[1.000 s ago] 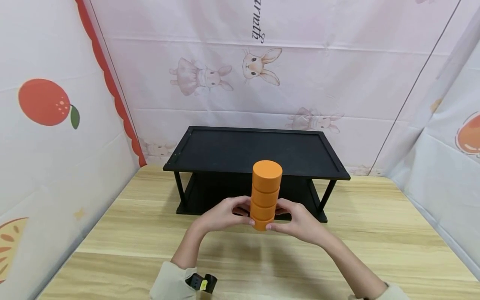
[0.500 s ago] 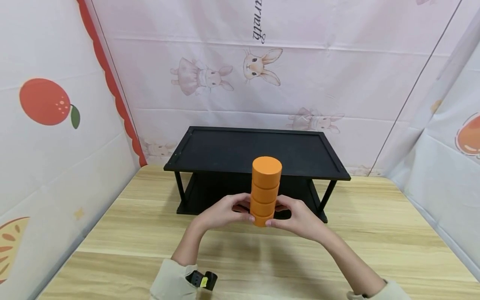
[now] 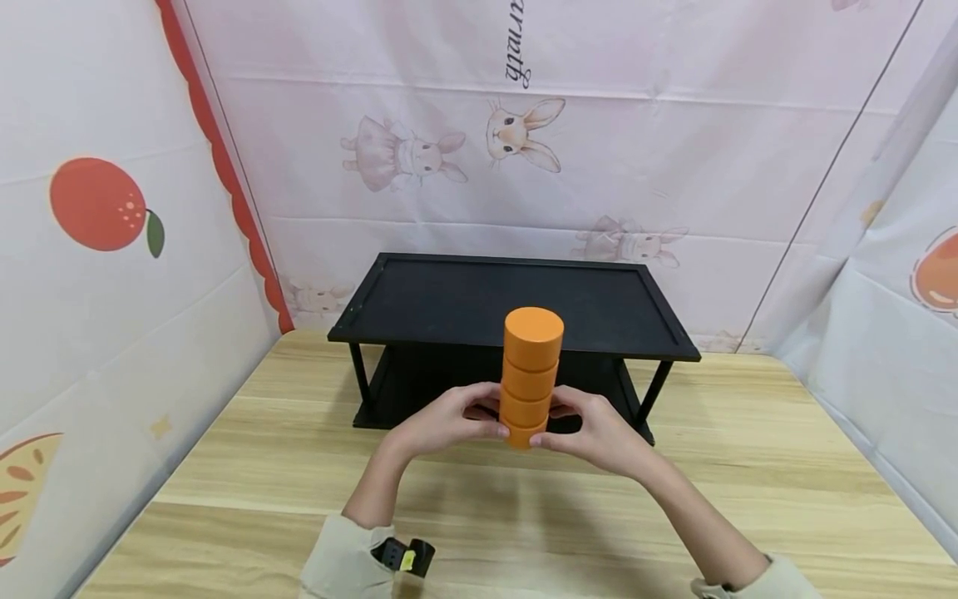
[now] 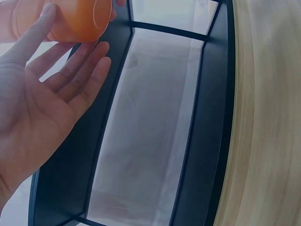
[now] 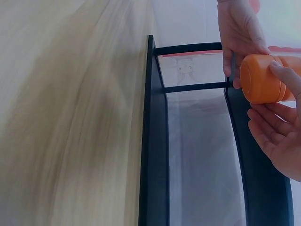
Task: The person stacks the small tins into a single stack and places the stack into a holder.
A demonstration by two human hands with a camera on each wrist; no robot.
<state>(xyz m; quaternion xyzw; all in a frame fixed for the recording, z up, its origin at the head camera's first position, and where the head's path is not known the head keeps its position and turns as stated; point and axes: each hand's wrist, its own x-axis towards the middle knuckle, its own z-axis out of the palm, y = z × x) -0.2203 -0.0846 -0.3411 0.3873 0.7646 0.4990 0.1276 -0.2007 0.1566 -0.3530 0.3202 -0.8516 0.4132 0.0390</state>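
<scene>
An orange cylinder (image 3: pixel 528 378), ringed by grooves into several sections, stands upright in the air in front of the black two-tier rack (image 3: pixel 516 304). Whether it is one piece or stacked pieces, I cannot tell. My left hand (image 3: pixel 452 423) holds its lower part from the left, thumb on the near side. From the right, my right hand (image 3: pixel 599 433) grips the same lower part, its thumb close to the other. In the left wrist view, the left thumb (image 4: pixel 35 35) presses the orange side and the fingers lie beneath. The right wrist view shows the cylinder's flat base (image 5: pixel 251 77) between both hands.
The rack's lower shelf (image 3: pixel 449 378) sits on the wooden table (image 3: pixel 262 466), joined to the top by thin posts, one at front right (image 3: pixel 654 391). Printed cloth walls stand behind (image 3: pixel 674 166) and at both sides. A black band (image 3: pixel 404 557) circles my left wrist.
Both hands have raised the orange cylinder slightly, keeping their hold near its bottom. The rack has stayed in place.
</scene>
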